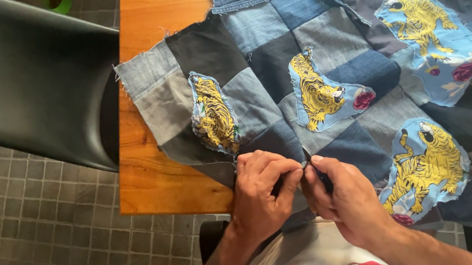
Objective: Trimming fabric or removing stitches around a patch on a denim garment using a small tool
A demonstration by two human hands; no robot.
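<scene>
A view from above looks down on a person's two bare hands working at the near edge of a patchwork denim cloth spread across a wooden table. The cloth is pieced from squares of blue, grey and black denim, with raw, fraying edges at the left. Four patches are sewn onto it, each a light blue shape bearing a yellow striped tiger: one at the left, one in the middle with a dark red flower, one at the upper right with red flowers, and one at the lower right.

The left hand has its fingers curled and pressed together, pinching the hem of the cloth just below the left tiger patch. The right hand sits touching it, thumb and fingers closed on a thin dark tool whose tip meets the cloth at the same spot. What kind of tool it is cannot be told. The cloth's near edge hangs off the table toward the person's lap.

A black chair stands to the left over a floor of small grey tiles.
</scene>
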